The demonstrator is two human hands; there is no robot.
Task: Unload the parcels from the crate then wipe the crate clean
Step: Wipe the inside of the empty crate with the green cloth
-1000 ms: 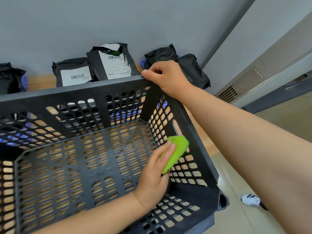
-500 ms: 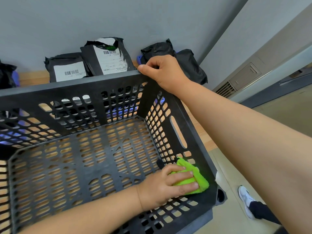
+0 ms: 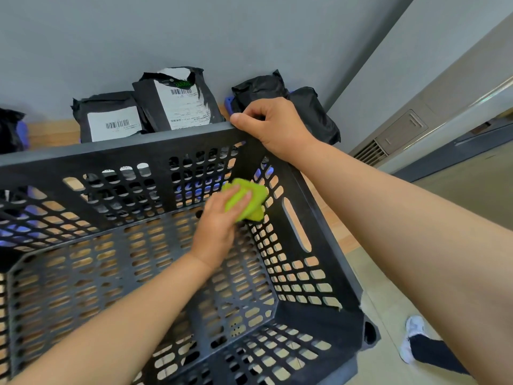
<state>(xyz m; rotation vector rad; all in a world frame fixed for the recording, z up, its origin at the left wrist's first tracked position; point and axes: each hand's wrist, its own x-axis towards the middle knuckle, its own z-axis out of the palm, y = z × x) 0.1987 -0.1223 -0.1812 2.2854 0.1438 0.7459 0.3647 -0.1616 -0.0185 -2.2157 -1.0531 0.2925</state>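
The black perforated crate (image 3: 119, 154) fills the lower frame and holds no parcels. My left hand (image 3: 222, 220) presses a green cloth (image 3: 247, 202) with straight fingers against the inside of the crate's far right corner. My right hand (image 3: 273, 126) grips the crate's rim at that same corner, thumb on top. Black parcels stand behind the crate against the wall: one with a barcode label (image 3: 111, 118), a taller one (image 3: 180, 101), and two plain black ones (image 3: 308, 112) to the right.
Another black parcel (image 3: 11, 129) sits at the far left edge. A grey wall rises behind the parcels. A vent unit (image 3: 388, 140) runs along the right wall. My shoe (image 3: 413, 329) stands on the floor at lower right.
My left hand has slid the green cloth from the near end of the crate's right side up to its far right corner. My right hand has kept its grip on the rim.
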